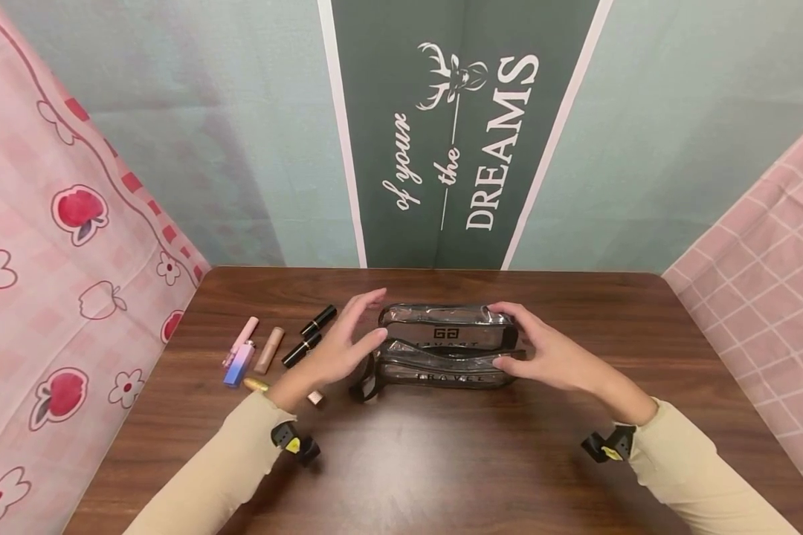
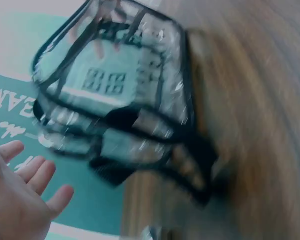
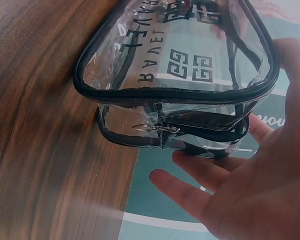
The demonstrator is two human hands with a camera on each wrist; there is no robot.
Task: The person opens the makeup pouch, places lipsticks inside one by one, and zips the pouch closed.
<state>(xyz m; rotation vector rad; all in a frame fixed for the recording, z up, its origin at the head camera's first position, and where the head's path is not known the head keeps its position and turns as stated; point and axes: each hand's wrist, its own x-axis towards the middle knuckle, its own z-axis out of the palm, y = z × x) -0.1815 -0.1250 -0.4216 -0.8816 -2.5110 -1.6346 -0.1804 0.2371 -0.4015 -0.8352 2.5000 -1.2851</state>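
Note:
A clear pouch (image 1: 450, 339) with black trim, lettering and a side strap lies on the table. My right hand (image 1: 558, 355) holds its right end, thumb on the near side and fingers at the far side. In the right wrist view the pouch (image 3: 140, 95) shows a zipper pull on its end, and the right hand (image 3: 254, 165) reaches round its edge, some fingers loosely bent. At the strap end, my left hand (image 1: 337, 353) is spread beside the pouch. The left wrist view has the left hand (image 2: 20, 200) apart from the blurred pouch (image 2: 110, 85).
Left on the wooden table (image 1: 408, 475) lie a blue-and-pink tube (image 1: 239, 364), a pink tube (image 1: 245, 332), a brown tube (image 1: 269, 351), two black tubes (image 1: 318, 321) and a gold item (image 1: 256, 384). A small item (image 1: 315, 398) lies beside the left wrist. Printed cloths hang around the table.

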